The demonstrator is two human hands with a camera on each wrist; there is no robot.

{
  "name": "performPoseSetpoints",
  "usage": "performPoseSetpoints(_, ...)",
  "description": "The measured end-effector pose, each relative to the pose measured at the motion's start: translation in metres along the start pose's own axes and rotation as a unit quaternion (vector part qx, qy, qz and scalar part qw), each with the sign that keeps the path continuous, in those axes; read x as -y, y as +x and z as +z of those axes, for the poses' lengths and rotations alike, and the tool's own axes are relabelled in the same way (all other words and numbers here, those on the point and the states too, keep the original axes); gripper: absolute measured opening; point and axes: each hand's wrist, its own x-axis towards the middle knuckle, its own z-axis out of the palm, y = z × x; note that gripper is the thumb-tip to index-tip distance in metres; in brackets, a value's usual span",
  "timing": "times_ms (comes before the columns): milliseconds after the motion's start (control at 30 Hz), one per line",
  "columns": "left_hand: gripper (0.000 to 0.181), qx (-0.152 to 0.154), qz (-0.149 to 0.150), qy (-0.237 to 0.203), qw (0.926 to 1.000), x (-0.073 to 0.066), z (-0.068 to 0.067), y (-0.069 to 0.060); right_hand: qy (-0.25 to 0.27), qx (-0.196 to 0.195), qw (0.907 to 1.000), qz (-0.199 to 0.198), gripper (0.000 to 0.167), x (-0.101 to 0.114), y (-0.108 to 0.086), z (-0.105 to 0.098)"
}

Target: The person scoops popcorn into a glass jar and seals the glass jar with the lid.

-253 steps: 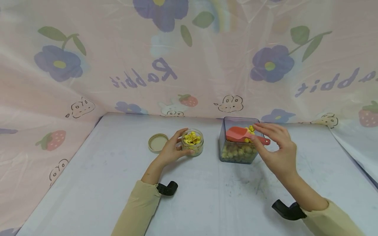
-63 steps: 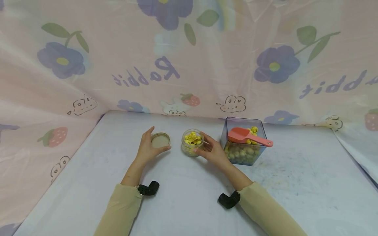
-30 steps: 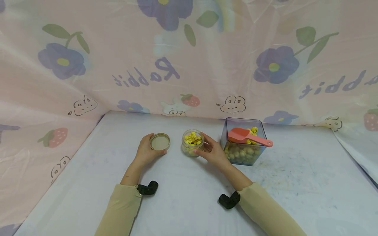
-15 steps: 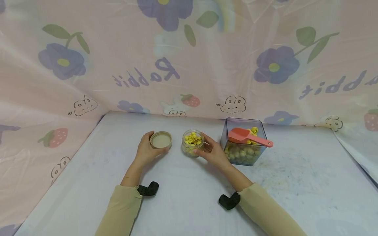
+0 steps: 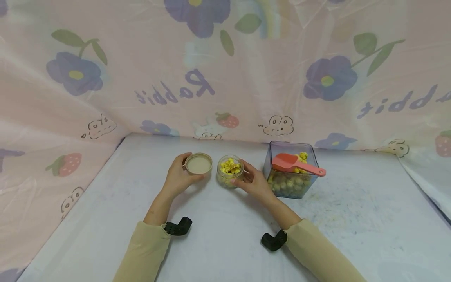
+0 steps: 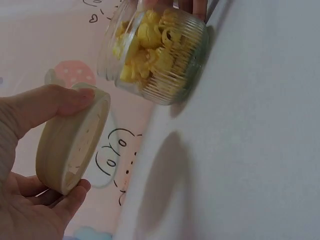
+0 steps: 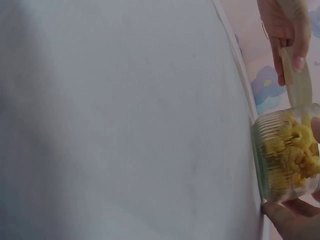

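My left hand (image 5: 178, 178) pinches a round beige jar lid (image 5: 199, 163) by its rim, fingers on one side and thumb on the other. In the left wrist view the lid (image 6: 75, 142) is off the table, tilted, its shadow falling on the cloth. Just right of it stands a small ribbed glass jar (image 5: 230, 181), uncovered and full of yellow popcorn (image 5: 230, 166). My right hand (image 5: 256, 183) grips the jar from its right side, thumb in front. In the right wrist view the jar (image 7: 270, 150) rests upright on the table, with the lid close beside its mouth.
A clear square tub (image 5: 291, 191) of popcorn stands right of the jar. Across its top lies a red scoop (image 5: 287, 161), handle over the right rim. A patterned curtain (image 5: 239, 70) rises behind the white table (image 5: 225, 243).
The right hand has put the scoop on the tub and now holds the jar instead of the left. My left hand has taken the lid, lifted it and brought it rightward.
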Motion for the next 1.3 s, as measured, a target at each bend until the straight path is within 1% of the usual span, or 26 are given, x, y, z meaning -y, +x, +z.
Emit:
performPoseSetpoints(133, 0.088, 0.004, 0.002, 0.005, 1.0000, -0.005, 0.001, -0.003, 0.003, 0.004, 1.0000, 0.000, 0.075, 0.000, 0.000, 0.001)
performPoseSetpoints(467, 0.086, 0.019, 0.039, 0.028, 0.9987, -0.014, 0.001, -0.005, 0.004, -0.001, 1.0000, -0.005, 0.075, 0.001, 0.001, 0.001)
performPoseSetpoints(567, 0.087, 0.018, 0.053, 0.029, 0.9980, -0.015, 0.002, -0.005, 0.000, -0.002, 1.0000, -0.006, 0.075, 0.001, 0.001, 0.000)
performPoseSetpoints(667, 0.088, 0.019, 0.066, 0.021, 0.9974, -0.015, 0.002, -0.004, 0.000, -0.005, 1.0000, -0.006, 0.075, 0.000, 0.001, 0.000)
performPoseSetpoints(767, 0.089, 0.020, 0.078, 0.001, 0.9968, -0.014, 0.002, -0.004, 0.003, -0.003, 1.0000, -0.006, 0.075, 0.000, 0.001, 0.001)
performPoseSetpoints(867, 0.091, 0.025, 0.089, -0.033, 0.9951, -0.013, 0.002, -0.004, -0.001, -0.002, 1.0000, -0.009, 0.075, 0.000, 0.001, 0.000)
performPoseSetpoints(1033, 0.090, 0.034, 0.108, -0.104, 0.9881, -0.010, 0.004, -0.002, -0.009, -0.002, 0.9999, -0.007, 0.075, 0.000, 0.001, 0.000)
performPoseSetpoints(1233, 0.085, 0.036, 0.113, -0.156, 0.9806, -0.003, 0.007, 0.001, -0.007, 0.000, 1.0000, 0.002, 0.074, 0.000, 0.001, 0.000)
performPoseSetpoints(1300, 0.084, 0.041, 0.114, -0.174, 0.9772, -0.002, 0.008, 0.001, -0.007, -0.001, 1.0000, 0.002, 0.074, 0.000, 0.000, 0.000)
